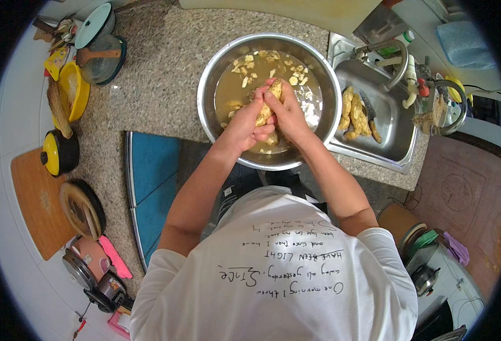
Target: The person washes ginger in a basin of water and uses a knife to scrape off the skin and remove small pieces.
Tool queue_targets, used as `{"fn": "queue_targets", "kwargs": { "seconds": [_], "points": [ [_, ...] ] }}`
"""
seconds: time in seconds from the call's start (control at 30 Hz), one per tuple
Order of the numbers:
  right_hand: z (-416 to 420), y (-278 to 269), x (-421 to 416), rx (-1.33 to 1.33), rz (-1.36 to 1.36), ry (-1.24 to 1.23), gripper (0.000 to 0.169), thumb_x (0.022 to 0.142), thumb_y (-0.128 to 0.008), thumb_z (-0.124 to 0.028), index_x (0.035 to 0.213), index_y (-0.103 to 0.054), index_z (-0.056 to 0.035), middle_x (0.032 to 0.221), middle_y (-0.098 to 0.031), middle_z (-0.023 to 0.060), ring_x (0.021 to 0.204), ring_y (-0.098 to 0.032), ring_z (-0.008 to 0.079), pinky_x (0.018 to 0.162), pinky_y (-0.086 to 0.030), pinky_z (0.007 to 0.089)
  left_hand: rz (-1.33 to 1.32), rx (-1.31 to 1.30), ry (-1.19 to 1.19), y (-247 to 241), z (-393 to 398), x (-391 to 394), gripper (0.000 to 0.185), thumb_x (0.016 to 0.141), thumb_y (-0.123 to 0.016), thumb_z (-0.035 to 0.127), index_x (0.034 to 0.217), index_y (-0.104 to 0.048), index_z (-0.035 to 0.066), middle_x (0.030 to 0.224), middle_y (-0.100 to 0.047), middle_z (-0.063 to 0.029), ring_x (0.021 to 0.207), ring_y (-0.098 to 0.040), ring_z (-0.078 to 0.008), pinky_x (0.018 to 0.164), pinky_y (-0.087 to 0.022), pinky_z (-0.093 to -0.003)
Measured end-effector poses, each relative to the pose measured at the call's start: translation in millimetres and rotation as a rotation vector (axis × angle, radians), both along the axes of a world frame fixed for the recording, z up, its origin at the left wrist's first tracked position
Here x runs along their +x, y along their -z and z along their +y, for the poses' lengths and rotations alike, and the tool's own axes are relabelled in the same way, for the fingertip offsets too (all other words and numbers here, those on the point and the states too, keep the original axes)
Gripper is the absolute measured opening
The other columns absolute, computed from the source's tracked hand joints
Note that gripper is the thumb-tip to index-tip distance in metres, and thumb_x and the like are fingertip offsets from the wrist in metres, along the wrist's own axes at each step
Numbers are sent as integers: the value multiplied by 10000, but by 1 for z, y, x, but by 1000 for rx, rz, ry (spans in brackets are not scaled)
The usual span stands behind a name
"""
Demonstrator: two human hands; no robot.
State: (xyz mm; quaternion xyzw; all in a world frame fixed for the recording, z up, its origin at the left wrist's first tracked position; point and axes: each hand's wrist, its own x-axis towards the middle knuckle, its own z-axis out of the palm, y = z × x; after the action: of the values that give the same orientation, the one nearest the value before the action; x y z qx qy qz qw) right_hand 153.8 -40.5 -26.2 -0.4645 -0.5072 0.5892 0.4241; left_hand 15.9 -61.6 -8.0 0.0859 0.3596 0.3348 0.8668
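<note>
Both hands are together over a wide stainless steel basin (204, 91) of cloudy brown water. A pale yellow, knobbly root tuber (264, 116) lies between them, slanting up to the right. My left hand (245, 124) wraps its lower part, fingers curled below it. My right hand (292, 111) grips the upper part, with the thumb on its near side. Cut pieces and slices of tuber (293, 80) float in the basin, mostly toward the far side. Another tuber (271, 138) shows just below the hands, partly hidden by them.
Right of the basin, a steel sink (397, 140) holds several tubers (356, 115) and a knife (369, 106) with a wooden handle. A curved tap (397, 64) reaches over it. On the left are a yellow basin (80, 96), a black pot (68, 149) and a glass bowl (101, 70).
</note>
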Motion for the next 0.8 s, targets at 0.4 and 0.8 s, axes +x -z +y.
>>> {"fn": "queue_targets", "kwargs": {
  "seconds": [0.4, 0.8],
  "points": [
    [41, 36, 19, 38, -407, -77, 373, 982, -543, -289, 1224, -596, -10, 1001, -698, 192, 926, -678, 281, 836, -516, 373, 736, 268, -101, 37, 7, 10, 416, 1072, -329, 298, 1417, -431, 90, 773, -570, -62, 469, -457, -121, 423, -399, -259],
    [42, 31, 1, 399, -1115, -206, 433, 896, -607, -253, 1307, -555, -127, 1212, -545, 201, 1075, -580, 397, 895, -507, 476, 1839, 1035, 447, 51, 28, -11, 271, 830, -677, 136, 1087, -704, 58, 1054, -583, -141, 1036, -559, -360, 905, -481, -437]
  ]
}}
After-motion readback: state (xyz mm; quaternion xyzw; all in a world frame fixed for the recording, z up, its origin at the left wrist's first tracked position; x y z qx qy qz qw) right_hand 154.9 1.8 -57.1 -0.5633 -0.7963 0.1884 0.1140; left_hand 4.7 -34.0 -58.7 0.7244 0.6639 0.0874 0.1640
